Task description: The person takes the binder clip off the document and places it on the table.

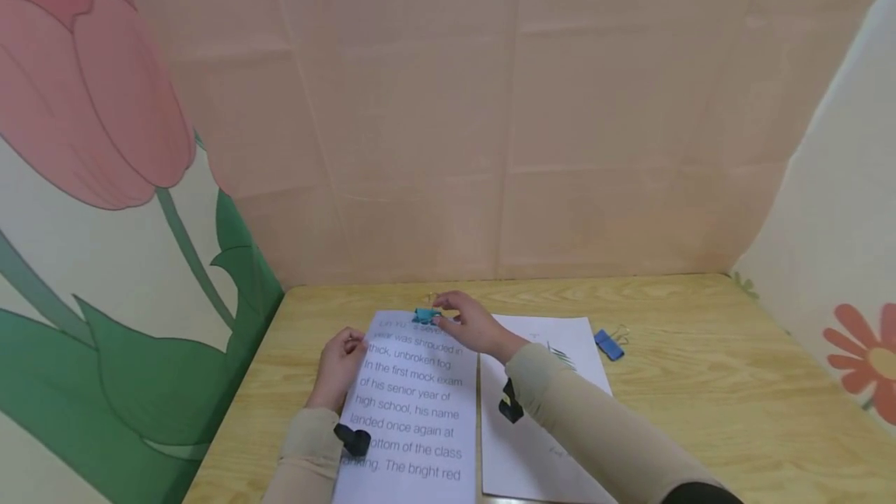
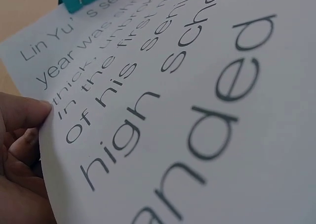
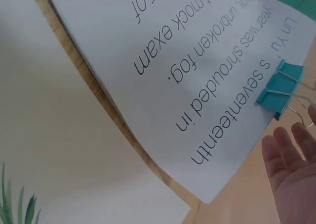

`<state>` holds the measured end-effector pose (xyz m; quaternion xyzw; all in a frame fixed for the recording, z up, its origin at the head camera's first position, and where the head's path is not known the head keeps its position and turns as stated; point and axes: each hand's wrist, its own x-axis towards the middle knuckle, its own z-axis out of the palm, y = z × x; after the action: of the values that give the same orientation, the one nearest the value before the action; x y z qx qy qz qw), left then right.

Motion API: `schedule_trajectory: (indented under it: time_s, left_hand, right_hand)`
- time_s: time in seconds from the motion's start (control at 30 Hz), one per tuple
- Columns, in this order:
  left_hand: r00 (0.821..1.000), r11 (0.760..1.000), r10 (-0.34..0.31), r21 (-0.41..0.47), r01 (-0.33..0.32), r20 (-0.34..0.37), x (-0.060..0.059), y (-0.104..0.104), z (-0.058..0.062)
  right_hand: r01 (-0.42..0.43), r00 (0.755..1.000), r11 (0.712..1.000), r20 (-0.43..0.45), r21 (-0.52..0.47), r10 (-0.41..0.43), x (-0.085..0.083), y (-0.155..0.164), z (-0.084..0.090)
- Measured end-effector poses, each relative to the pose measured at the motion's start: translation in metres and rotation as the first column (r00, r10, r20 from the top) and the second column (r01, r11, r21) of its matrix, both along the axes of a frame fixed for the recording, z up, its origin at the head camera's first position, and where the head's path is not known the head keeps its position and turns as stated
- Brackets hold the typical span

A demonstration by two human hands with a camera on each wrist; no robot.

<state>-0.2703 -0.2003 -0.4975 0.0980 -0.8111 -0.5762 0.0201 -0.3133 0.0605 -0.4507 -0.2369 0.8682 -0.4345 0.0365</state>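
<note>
A stack of white printed sheets (image 1: 413,403) with large black text is tilted up off the table toward me. My left hand (image 1: 339,364) pinches its left edge between thumb and fingers, shown close up in the left wrist view. A teal binder clip (image 3: 282,88) grips the top edge of the sheets, its wire handles sticking out beyond the paper. My right hand (image 1: 476,325) is at this clip, thumb and forefinger around its handles, while the other fingers (image 3: 284,147) extend beside it. The ends of the handles are partly hidden at the right wrist view's edge.
Beside the stack lies another white sheet (image 1: 518,442) with a green leaf print, partly under my right forearm. A blue binder clip (image 1: 609,344) lies to its right on the wooden table (image 1: 700,379). A pink-brown covering (image 1: 504,138) rises behind the table.
</note>
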Motion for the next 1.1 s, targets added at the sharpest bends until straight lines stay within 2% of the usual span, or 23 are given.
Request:
schedule_trajectory:
  time_s: [0.1, 0.37, 0.8, 1.1]
  left_hand:
    - [1.000, 1.000, 0.001, 0.013, -0.001, 0.004, 0.0006, -0.0014, 0.0007]
    - [1.000, 1.000, -0.006, 0.019, 0.006, -0.002, -0.0006, -0.0035, -0.0025]
    - [1.000, 1.000, 0.010, 0.001, -0.010, -0.005, 0.0030, -0.0035, 0.0024]
    - [0.999, 1.000, 0.000, 0.026, 0.001, -0.034, 0.0025, -0.0053, -0.0042]
  right_hand:
    - [0.010, 0.999, 1.000, 0.031, -0.024, -0.009, -0.0001, -0.0012, 0.0003]
    - [0.021, 0.999, 0.999, 0.048, -0.034, -0.019, -0.0007, -0.0012, 0.0011]
    - [0.058, 0.992, 0.995, 0.115, -0.081, -0.049, -0.0006, -0.0041, 0.0031]
    - [0.041, 0.989, 0.997, 0.145, -0.062, -0.032, -0.0006, -0.0035, 0.0031]
